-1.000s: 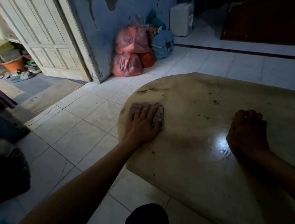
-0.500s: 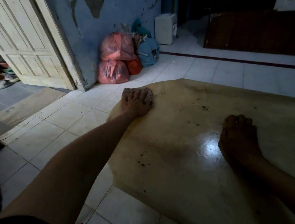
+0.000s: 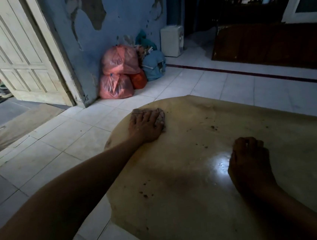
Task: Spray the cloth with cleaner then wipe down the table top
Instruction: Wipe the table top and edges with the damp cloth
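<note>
A low, pale yellow table top [image 3: 202, 203] with dark specks and a bright glare patch fills the lower right. My left hand [image 3: 144, 126] lies flat on a small pinkish cloth [image 3: 161, 114] at the table's far left corner, fingers spread over it and pressing it down. My right hand [image 3: 247, 163] rests on the table near the glare with its fingers curled in, holding nothing. No spray bottle is in view.
Red and orange plastic bags [image 3: 117, 73] and a blue bag [image 3: 154, 66] are piled against the peeling blue wall. A white box [image 3: 172, 41] stands beside them. A cream door [image 3: 15, 53] is at the left, a dark wooden cabinet [image 3: 273, 45] at the right. White floor tiles surround the table.
My left hand has pushed the cloth away along the table's left side to the far corner. My right hand stays in place on the table.
</note>
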